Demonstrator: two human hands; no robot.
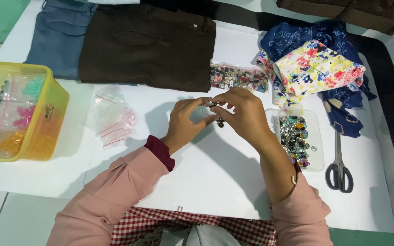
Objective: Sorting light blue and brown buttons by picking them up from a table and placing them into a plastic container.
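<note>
Hands: left (185, 122), right (245, 115) pinch small clear bag (207, 110) | dark buttons (219, 122) inside

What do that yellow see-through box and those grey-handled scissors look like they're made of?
The yellow see-through box looks like glossy plastic: coloured packets show through its walls. The grey-handled scissors seem to have steel blades, pale and shiny, with dull handles, probably plastic.

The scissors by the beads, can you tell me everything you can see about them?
The scissors lie flat on the white table, off to the person's right. They have two dark grey loop handles, pointing toward the person, and slim silvery metal blades pointing away. The blades are shut together. The tips end close to the blue cloth; whether they touch it is unclear. A clear tray of beads sits just beside them. No hand touches them.
</note>
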